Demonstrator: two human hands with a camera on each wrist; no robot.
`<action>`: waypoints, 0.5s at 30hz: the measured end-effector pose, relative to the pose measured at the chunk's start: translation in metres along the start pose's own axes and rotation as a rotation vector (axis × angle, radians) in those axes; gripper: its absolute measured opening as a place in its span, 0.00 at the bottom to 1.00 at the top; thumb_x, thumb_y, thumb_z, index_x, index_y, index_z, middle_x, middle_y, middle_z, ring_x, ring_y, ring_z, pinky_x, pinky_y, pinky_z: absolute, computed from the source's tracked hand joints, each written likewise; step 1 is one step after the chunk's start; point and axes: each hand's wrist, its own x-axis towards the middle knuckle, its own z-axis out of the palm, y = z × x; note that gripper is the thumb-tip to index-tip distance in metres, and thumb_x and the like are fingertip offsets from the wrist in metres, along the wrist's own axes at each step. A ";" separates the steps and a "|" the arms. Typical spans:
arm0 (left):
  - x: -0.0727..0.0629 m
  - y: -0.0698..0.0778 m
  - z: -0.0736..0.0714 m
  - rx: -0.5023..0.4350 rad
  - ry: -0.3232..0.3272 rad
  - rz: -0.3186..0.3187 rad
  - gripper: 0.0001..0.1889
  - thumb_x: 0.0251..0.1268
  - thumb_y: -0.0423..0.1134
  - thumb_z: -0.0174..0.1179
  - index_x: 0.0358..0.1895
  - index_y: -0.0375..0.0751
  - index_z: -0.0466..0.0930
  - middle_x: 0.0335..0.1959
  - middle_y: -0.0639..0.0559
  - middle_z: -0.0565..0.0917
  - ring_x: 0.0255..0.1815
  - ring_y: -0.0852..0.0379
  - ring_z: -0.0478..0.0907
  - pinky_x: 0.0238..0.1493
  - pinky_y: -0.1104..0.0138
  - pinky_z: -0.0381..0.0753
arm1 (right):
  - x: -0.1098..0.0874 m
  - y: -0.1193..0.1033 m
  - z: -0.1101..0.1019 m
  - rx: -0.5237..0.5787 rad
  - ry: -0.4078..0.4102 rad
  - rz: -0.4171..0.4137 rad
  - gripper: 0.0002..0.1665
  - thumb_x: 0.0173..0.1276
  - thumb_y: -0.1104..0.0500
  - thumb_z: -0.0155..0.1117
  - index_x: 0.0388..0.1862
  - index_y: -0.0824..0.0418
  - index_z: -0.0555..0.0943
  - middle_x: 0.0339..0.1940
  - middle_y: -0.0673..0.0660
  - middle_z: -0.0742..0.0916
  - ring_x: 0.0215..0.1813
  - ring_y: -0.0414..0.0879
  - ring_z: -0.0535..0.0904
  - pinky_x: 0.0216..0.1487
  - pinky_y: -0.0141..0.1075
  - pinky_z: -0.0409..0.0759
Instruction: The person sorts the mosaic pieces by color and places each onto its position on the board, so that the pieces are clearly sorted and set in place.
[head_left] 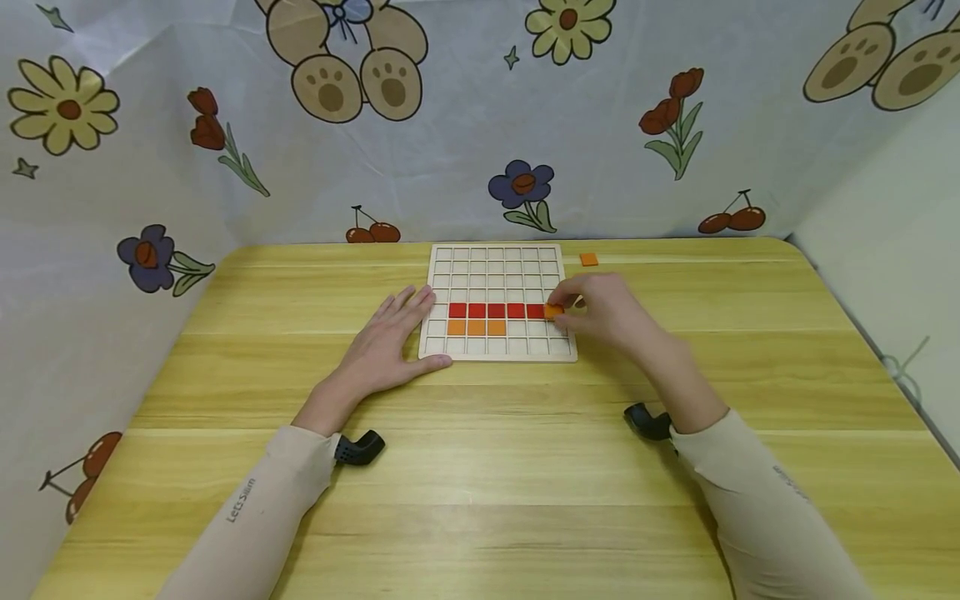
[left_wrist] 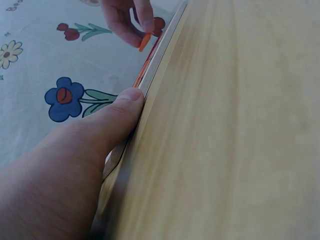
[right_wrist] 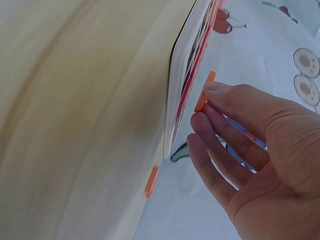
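Note:
A pale grid board [head_left: 495, 275] lies near the table's far edge. One row holds several red square tiles [head_left: 496, 311], and the row in front of it has three orange tiles [head_left: 476, 327]. My right hand [head_left: 607, 310] pinches another orange tile [right_wrist: 205, 91] between thumb and fingers, close over the right end of the red row. In the right wrist view that tile is tilted and apart from the board. My left hand [head_left: 390, 342] rests at the board's left side, fingers straight, with the thumb [left_wrist: 127, 100] along its front edge.
One loose orange tile [head_left: 588, 259] lies on the wooden table [head_left: 480, 483] beyond the board's right corner. A printed cloth [head_left: 450, 167] hangs behind the table. Black wrist devices [head_left: 360, 448] are worn under both sleeves.

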 end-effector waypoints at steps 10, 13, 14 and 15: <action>-0.001 -0.002 0.001 -0.004 -0.002 -0.003 0.56 0.65 0.74 0.61 0.87 0.49 0.48 0.89 0.56 0.48 0.90 0.49 0.40 0.90 0.53 0.38 | 0.021 -0.027 0.015 0.038 -0.015 -0.045 0.11 0.67 0.62 0.77 0.47 0.60 0.90 0.43 0.55 0.92 0.47 0.52 0.85 0.52 0.45 0.85; 0.000 -0.003 0.001 -0.008 0.000 -0.001 0.56 0.65 0.74 0.61 0.87 0.49 0.48 0.89 0.56 0.48 0.90 0.50 0.40 0.90 0.53 0.38 | 0.023 -0.029 0.019 0.051 -0.033 -0.048 0.10 0.67 0.62 0.77 0.47 0.60 0.90 0.43 0.55 0.91 0.45 0.51 0.84 0.49 0.43 0.85; 0.000 -0.003 0.001 -0.006 0.001 0.000 0.56 0.65 0.74 0.61 0.87 0.49 0.48 0.89 0.56 0.48 0.90 0.50 0.40 0.90 0.53 0.38 | 0.023 -0.029 0.020 0.055 -0.037 -0.047 0.10 0.68 0.62 0.77 0.47 0.60 0.90 0.42 0.55 0.91 0.44 0.51 0.84 0.48 0.42 0.85; 0.000 -0.003 0.001 -0.005 0.001 0.001 0.56 0.65 0.74 0.61 0.87 0.49 0.48 0.89 0.56 0.48 0.90 0.50 0.40 0.90 0.54 0.38 | 0.023 -0.030 0.021 0.059 -0.041 -0.046 0.10 0.68 0.62 0.77 0.48 0.60 0.90 0.42 0.55 0.91 0.44 0.50 0.84 0.48 0.42 0.85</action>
